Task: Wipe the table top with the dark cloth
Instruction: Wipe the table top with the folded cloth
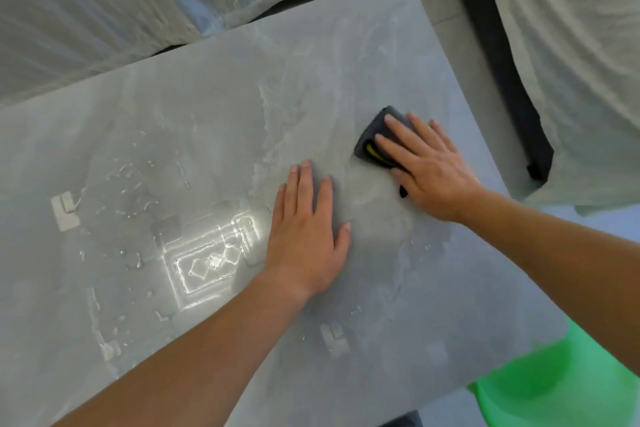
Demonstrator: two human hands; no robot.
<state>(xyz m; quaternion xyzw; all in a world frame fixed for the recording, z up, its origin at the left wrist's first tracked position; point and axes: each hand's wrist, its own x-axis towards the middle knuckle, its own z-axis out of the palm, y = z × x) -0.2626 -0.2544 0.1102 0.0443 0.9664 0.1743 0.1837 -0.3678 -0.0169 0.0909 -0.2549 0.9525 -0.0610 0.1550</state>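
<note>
The dark cloth (377, 135), a thick folded pad with yellow trim, lay on the smooth grey worktop (194, 107), pressed under the straight, spread fingers of the right hand (429, 166). Just left of the cloth, the left hand (304, 236) rested flat and open, holding nothing. Further left of the cloth, water beads (131, 184) glistened. Nothing gripped the cloth, so on the slick, wet surface it could bunch up or slide out from under the hand and leave streaks.
</note>
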